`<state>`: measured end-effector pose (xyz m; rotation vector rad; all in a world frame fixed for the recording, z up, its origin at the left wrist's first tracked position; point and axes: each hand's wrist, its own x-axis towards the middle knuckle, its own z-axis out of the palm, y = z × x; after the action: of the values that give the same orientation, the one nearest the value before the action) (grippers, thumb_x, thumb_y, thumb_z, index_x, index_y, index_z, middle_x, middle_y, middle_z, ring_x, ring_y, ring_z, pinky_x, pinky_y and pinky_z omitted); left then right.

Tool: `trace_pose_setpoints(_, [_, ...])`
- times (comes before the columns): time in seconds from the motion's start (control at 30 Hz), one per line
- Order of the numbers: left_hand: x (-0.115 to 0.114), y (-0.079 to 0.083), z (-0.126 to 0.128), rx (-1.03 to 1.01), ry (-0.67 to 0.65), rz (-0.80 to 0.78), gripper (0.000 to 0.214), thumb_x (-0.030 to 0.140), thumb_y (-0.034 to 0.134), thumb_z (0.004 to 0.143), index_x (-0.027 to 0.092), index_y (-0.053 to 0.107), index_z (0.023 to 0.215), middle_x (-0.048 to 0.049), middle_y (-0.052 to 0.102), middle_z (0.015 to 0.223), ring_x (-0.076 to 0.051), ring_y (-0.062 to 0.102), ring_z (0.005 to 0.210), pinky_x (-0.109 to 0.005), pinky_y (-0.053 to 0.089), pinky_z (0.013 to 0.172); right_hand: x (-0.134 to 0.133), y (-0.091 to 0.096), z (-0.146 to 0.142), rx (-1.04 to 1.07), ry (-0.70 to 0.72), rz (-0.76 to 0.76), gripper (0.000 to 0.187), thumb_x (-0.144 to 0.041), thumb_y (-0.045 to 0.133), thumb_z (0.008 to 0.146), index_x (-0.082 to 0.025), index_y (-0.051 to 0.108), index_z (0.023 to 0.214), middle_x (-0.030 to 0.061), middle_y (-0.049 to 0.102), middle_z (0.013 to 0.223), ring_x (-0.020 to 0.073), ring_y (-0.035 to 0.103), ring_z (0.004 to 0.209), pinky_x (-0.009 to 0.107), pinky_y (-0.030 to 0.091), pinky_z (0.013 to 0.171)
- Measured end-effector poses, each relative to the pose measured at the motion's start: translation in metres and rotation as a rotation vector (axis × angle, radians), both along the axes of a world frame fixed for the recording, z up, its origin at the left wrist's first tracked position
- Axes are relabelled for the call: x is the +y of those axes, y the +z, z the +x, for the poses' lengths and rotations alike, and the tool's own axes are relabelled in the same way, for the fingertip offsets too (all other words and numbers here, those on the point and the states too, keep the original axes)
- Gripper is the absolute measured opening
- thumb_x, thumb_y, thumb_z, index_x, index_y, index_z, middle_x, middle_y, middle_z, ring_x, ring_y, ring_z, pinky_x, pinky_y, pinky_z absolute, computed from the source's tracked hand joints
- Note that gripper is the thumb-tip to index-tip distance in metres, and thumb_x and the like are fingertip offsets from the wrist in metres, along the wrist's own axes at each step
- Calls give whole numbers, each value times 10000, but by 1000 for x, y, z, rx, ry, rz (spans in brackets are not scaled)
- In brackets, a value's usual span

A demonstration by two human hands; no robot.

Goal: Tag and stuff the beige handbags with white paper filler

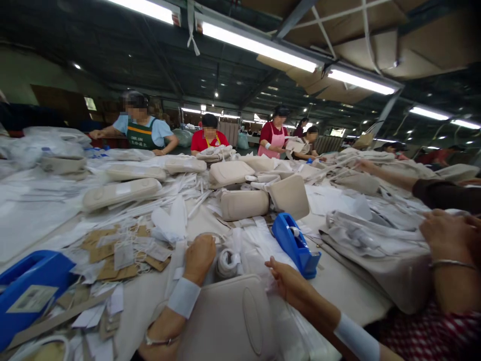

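A beige handbag (229,321) lies on the table right in front of me. My left hand (199,258) is curled into a closed grip at the bag's far left edge, next to a roll of white tape (227,263); what it holds is hidden. My right hand (287,281) rests at the bag's far right corner on clear plastic wrapping (255,260), its fingers bent and pinching the film. Both wrists wear white bands. A blue tape dispenser (296,245) stands just beyond my right hand.
Several beige bags (244,203) and white straps cover the long table (349,291). Brown card tags (112,250) lie to the left, near a blue tray (30,291). A co-worker's hands (447,235) handle a bag at the right. Other workers stand along the far side.
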<state>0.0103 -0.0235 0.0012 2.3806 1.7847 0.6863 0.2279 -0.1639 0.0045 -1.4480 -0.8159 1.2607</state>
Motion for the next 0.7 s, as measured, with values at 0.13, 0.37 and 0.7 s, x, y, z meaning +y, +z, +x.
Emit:
trace_pose_setpoints(0.13, [9, -10, -2, 84, -154, -35, 313, 221, 359, 963, 161, 658, 894, -124, 700, 956, -226, 632, 955, -318, 443, 844, 8, 3, -17, 126, -38, 55, 746, -278, 779, 579, -175, 490, 1260, -2, 650, 749, 163, 615, 702, 263, 465, 659])
trace_pose_setpoints(0.37, [20, -15, 0, 159, -289, -94, 279, 239, 397, 952, 170, 665, 913, -141, 681, 941, -252, 619, 951, -362, 444, 860, -15, 37, 26, 38, -174, 41, 724, -253, 702, 585, -232, 528, 1288, 57, 646, 1133, 129, 585, 644, 224, 400, 490])
trace_pose_setpoints(0.7, [46, -22, -1, 19, -339, -194, 232, 312, 473, 903, 206, 668, 973, -82, 703, 813, -209, 655, 792, -293, 475, 756, -37, 85, 59, -617, -164, 223, 457, -444, 669, 682, -235, 716, 1086, 94, 688, 1142, 302, 609, 1055, 412, 453, 926])
